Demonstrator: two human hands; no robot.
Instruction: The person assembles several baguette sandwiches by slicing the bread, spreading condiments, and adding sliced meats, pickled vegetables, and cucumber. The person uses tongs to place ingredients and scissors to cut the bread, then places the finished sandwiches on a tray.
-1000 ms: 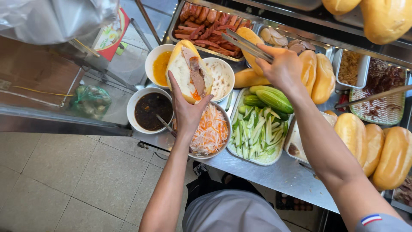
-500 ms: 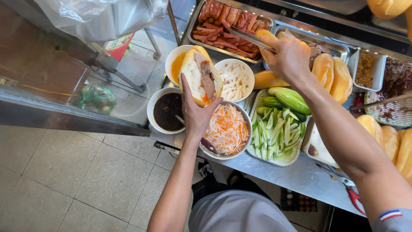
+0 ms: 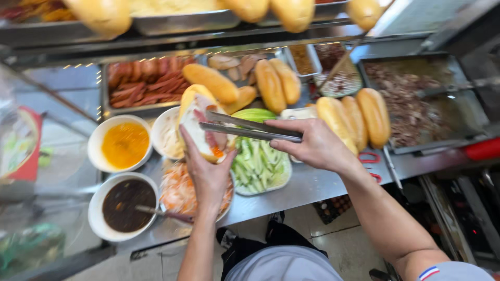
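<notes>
Now the tongs (image 3: 250, 127) in the right hand (image 3: 312, 143) reach into the split baguette (image 3: 200, 125), gripped by left hand (image 3: 208, 174) fingers above the cucumber tray (image 3: 260, 166).

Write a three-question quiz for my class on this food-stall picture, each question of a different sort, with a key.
1. True or false: the left hand holds a split baguette.
2. Which tool does the right hand grip? A spoon, B metal tongs, C knife.
3. Fill in: the white bowl nearest the lower left edge holds a ___ sauce.

Key: 1 true; 2 B; 3 dark.
</notes>
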